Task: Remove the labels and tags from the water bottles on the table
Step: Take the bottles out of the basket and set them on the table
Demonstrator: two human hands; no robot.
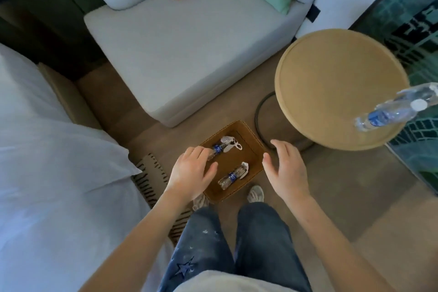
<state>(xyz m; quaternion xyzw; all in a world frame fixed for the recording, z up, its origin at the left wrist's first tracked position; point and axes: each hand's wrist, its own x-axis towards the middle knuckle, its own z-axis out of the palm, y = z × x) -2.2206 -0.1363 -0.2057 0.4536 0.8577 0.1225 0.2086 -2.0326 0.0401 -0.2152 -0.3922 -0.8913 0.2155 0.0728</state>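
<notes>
thin clear plastic bottle (231, 177) in the tray (247, 149): likely light, crushable; grip mid-body. left hand (189, 168), right hand (286, 168) spread, empty.

Light: soft, dim-ish, cool tint.
Shadows: faint, diffuse.
Blur: slight overall; bottle (388, 111) at table's (331, 83) rt edge smeared.
Distortion: wide-angle bend twd frame edges.

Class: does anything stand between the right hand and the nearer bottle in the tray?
Nothing visible does. The right hand hovers open beside the nearer bottle, uncovered in the tray; the left hand is by the farther bottle.
</notes>
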